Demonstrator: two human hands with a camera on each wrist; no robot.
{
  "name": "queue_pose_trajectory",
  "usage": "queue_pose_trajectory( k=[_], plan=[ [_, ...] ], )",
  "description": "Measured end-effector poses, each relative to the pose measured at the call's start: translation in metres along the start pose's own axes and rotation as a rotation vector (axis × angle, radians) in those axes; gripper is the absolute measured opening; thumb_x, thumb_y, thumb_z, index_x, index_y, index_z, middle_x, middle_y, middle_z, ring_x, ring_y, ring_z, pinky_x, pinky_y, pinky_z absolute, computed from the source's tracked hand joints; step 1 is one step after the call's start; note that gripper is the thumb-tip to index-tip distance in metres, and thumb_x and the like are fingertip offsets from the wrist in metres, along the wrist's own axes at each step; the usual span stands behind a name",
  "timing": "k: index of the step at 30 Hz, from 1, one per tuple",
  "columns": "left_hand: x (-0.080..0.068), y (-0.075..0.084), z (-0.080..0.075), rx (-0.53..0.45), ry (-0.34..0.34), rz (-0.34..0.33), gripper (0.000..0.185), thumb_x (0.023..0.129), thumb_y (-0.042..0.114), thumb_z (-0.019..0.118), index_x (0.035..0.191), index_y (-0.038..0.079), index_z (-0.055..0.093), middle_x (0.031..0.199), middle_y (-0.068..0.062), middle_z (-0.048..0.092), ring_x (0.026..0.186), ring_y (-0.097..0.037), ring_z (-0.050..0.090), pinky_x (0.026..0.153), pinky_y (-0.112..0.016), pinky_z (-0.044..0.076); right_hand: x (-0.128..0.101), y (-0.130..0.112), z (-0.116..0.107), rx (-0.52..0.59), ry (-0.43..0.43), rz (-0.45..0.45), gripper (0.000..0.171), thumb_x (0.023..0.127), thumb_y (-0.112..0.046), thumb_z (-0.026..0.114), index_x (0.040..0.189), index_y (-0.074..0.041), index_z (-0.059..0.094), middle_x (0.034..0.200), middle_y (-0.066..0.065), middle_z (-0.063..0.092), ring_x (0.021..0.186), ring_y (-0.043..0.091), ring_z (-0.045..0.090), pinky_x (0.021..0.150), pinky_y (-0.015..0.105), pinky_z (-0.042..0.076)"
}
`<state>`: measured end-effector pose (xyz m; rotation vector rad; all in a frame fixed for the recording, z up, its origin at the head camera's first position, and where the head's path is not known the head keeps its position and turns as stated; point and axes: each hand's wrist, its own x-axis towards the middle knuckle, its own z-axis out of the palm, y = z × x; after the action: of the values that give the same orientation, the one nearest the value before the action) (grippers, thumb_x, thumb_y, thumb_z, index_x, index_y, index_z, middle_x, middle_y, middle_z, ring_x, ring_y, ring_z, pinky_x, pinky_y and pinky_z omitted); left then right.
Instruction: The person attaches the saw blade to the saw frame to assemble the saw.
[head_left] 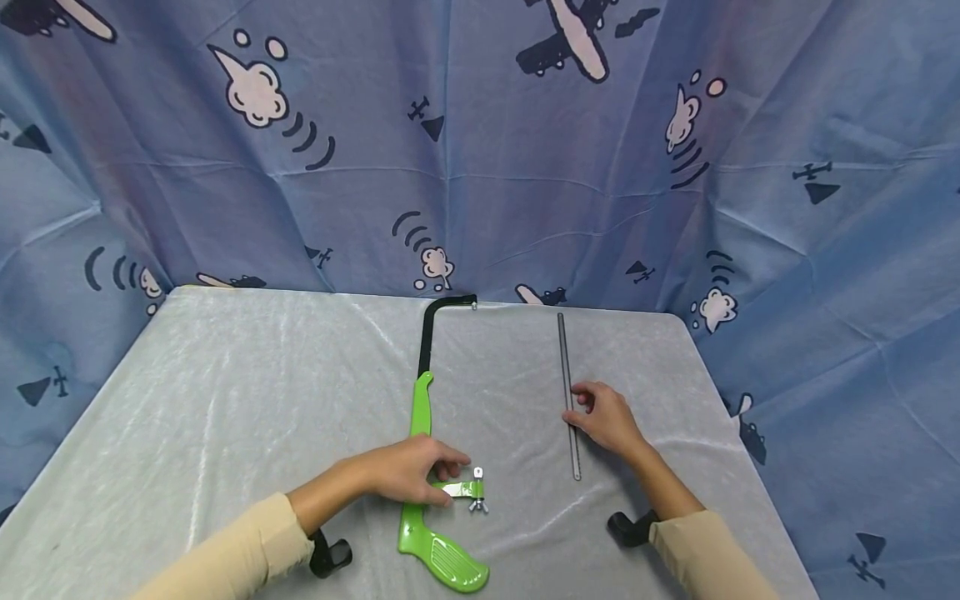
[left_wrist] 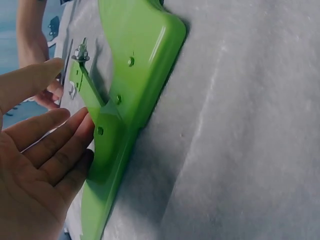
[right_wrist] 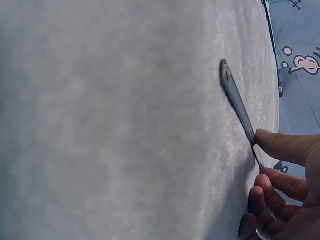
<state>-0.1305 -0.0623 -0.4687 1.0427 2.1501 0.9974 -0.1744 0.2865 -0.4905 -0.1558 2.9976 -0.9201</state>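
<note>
Hacksaw frame (head_left: 423, 433): glossy green plastic handle with ribbed grip, thin black metal bow; lay mid-table, grip toward near edge, bow reaching far edge. Left hand (head_left: 408, 475) rested on handle, fingers (left_wrist: 60, 145) straight and close together, touching green arm bearing wing nut (head_left: 477, 500). Hacksaw blade (head_left: 567, 392): narrow flat grey steel strip, loose, lay right of frame, parallel to it. Right hand (head_left: 609, 419) pinched blade at mid-length, thumb (right_wrist: 285, 145) against edge, other fingers curled. Table cover (head_left: 225, 400): pale grey crushed-velvet cloth, soft sheen.
</note>
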Motion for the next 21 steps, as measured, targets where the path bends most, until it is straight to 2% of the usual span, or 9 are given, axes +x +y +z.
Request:
queue_pose_trajectory(
  k=[10,21],
  plan=[
    [0.0014,0.0009,0.002,0.01,-0.008,0.029,0.05,0.084,0.012,0.078,0.128,-0.006,0.062,0.105,-0.004,0.07,0.094,-0.006,0.062,0.085,-0.022,0.051,-0.0006,-0.004,-0.0002,0.008,-0.004,0.004,0.042,0.079,-0.007,0.081,0.115,0.007,0.065,0.09,0.009,0.06,0.08,0.022,0.053,0.071,0.037,0.041],
    [0.0039,0.0013,0.0033,-0.046,-0.028,-0.004,0.047,0.083,0.007,0.078,0.125,-0.007,0.064,0.103,-0.003,0.07,0.089,-0.004,0.06,0.081,-0.021,0.051,0.0033,-0.0072,0.0019,0.041,-0.018,0.031,0.044,0.077,-0.004,0.081,0.115,0.006,0.061,0.085,0.009,0.06,0.075,0.02,0.051,0.07,0.035,0.041]
  ],
)
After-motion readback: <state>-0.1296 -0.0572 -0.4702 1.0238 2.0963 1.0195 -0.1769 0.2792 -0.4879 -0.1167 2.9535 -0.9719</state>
